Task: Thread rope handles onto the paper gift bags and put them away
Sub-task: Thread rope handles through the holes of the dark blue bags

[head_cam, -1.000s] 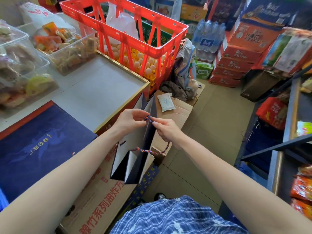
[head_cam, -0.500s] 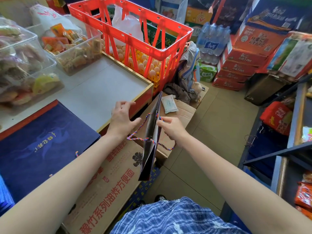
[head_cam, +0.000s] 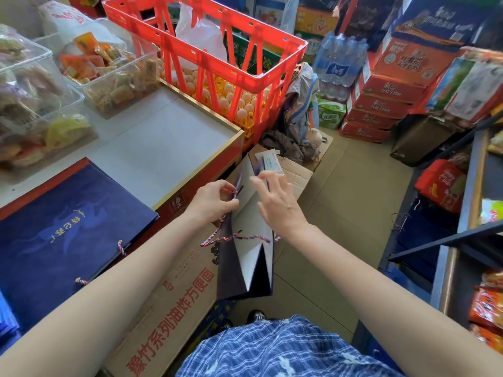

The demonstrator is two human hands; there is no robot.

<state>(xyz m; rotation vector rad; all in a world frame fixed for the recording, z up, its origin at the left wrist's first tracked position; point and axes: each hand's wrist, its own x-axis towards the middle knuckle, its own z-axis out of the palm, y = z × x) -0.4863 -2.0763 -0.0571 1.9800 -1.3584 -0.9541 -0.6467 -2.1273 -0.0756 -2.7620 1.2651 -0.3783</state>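
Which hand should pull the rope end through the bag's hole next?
Left. The left hand already pinches the rope at the gift bag edge; the right hand is open.

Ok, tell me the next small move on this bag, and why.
Probably bring the right hand back to steady the bag near the hole. It hovers open above the white panel, while the left hand pinches the rope end at the bag's top edge. The rest of the rope dangles loose across the bag.

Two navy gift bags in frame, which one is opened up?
The gift bag in the hands, held over the cardboard box: its white inside shows. The gift bag on the counter lies flat, closed.
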